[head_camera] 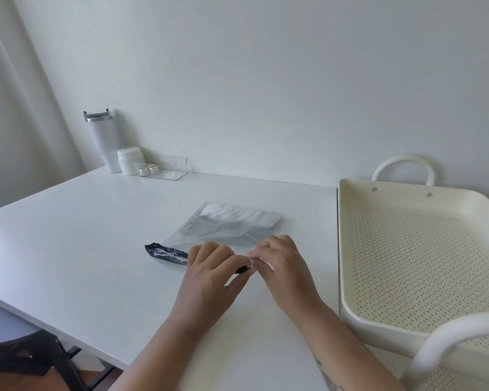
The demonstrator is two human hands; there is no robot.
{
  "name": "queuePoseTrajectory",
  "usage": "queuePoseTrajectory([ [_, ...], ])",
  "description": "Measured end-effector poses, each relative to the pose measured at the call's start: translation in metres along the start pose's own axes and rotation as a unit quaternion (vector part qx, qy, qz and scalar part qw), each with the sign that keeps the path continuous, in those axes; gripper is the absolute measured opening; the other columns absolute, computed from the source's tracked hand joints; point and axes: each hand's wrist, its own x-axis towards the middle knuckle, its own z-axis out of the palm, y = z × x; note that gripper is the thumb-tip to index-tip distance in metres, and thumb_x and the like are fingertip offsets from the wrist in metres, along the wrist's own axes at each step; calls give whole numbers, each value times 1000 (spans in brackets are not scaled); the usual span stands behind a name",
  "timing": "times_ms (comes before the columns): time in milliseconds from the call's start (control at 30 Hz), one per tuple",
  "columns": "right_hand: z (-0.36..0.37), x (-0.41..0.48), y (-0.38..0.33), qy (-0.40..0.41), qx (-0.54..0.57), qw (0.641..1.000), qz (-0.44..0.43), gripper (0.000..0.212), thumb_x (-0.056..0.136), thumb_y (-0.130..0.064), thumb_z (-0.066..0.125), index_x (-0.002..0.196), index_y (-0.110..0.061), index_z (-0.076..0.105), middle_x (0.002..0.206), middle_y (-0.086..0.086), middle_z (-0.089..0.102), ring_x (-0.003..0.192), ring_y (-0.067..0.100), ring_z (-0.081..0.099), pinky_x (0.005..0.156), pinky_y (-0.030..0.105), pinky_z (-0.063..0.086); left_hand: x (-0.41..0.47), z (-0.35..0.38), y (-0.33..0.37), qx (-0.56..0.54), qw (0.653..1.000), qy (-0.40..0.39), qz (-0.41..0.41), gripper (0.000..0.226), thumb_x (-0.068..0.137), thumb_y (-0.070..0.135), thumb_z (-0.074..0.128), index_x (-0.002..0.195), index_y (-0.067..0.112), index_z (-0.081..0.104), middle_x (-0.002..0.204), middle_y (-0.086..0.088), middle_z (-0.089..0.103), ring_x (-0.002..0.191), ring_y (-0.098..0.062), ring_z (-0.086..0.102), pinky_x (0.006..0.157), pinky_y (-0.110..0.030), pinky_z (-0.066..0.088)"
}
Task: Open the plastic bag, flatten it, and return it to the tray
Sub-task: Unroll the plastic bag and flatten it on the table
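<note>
A clear plastic bag (226, 228) with a black strip along its near edge lies flat on the white table (96, 249), just left of the tray. My left hand (209, 266) and my right hand (280, 261) meet at the bag's near edge, both pinching it with thumb and fingertips. The strip's left end sticks out past my left hand; the rest is hidden under my fingers. The cream perforated tray (407, 263) stands to the right with nothing in it.
A white tumbler (102, 139), a white jar (129, 160) and a clear plastic box (164, 166) stand at the table's back left against the wall. The tray has white loop handles (404, 165). A dark stool (20, 351) sits at the lower left.
</note>
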Motion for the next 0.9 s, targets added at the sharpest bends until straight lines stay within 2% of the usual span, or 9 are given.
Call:
queuePoseTrajectory([
  [133, 0, 1, -1, 5, -23, 1000, 13, 8, 88, -23, 69, 92, -21, 76, 84, -10, 67, 90, 16, 52, 74, 29, 48, 2, -2, 0, -10, 1000, 20, 19, 10, 89, 25, 69, 85, 24, 59, 70, 6, 57, 70, -21, 50, 68, -35, 39],
  [233, 0, 2, -1, 13, -40, 999, 32, 8, 88, -26, 69, 91, -21, 75, 85, -9, 68, 88, 19, 53, 75, 35, 48, 2, -5, 0, -8, 999, 35, 33, 10, 89, 21, 69, 80, 20, 65, 72, 6, 61, 70, -22, 52, 66, -34, 39],
  [467, 0, 2, -3, 29, -66, 995, 63, 7, 87, -20, 68, 91, -22, 74, 85, -8, 70, 87, 22, 54, 73, 34, 46, 3, -6, 1, -2, 999, 32, 36, 19, 89, 21, 68, 72, 13, 66, 73, 6, 63, 75, -22, 54, 68, -32, 39],
  [567, 1, 3, -1, 29, -65, 996, 58, 8, 88, -17, 68, 91, -20, 73, 86, -7, 70, 87, 22, 55, 71, 29, 45, 2, -5, 0, -11, 1000, 7, 16, 18, 91, 22, 64, 76, 12, 67, 78, 6, 63, 78, -20, 54, 72, -31, 40],
  [700, -2, 0, 2, 44, -6, 998, 36, 18, 85, -14, 72, 102, -19, 72, 93, -6, 69, 95, 19, 55, 77, 30, 50, 0, -5, 0, -29, 999, -17, -9, 1, 91, 19, 60, 91, 19, 59, 85, 5, 63, 83, -19, 56, 75, -32, 44],
  [767, -3, -2, 1, 44, 12, 999, 11, 21, 84, -18, 74, 105, -21, 71, 95, -8, 68, 97, 16, 56, 79, 26, 49, 0, -6, 1, -27, 999, -12, -19, 6, 88, 15, 62, 92, 18, 58, 86, 4, 63, 83, -19, 56, 75, -33, 45],
  [900, -5, -3, -3, 56, 40, 998, -11, 8, 88, -18, 71, 95, -20, 71, 90, -10, 68, 94, 12, 57, 79, 23, 47, 2, -6, 2, -14, 999, -5, -37, 9, 88, 16, 61, 93, 11, 67, 85, 3, 66, 82, -19, 59, 76, -33, 46],
])
